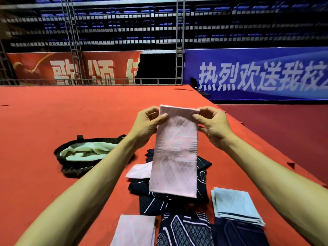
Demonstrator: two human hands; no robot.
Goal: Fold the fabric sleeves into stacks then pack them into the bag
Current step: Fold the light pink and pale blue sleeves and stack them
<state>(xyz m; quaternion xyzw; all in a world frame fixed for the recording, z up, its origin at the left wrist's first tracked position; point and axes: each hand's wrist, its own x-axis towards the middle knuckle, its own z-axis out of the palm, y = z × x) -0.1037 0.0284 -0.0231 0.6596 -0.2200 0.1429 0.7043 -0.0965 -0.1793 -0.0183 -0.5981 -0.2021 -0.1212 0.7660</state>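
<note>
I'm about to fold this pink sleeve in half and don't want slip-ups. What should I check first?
1. Left hand pinches a top corner of the pink sleeve: ok.
2. Right hand pinches the other top corner: ok.
3. Sleeve hangs flat, untwisted: ok.
4. Folded pink piece lies uncovered to receive it: ok.
5. Bag lies open: ok; room left inside: cannot tell.
6. Dark sleeves folded: not ok, a loose pile.

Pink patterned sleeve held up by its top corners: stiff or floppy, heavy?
Probably floppy: the pink patterned fabric sleeve hangs straight down from the left hand and right hand. Likely light, since fingertip pinches at the top corners carry it. Unlikely to roll; it hangs flat.
</note>
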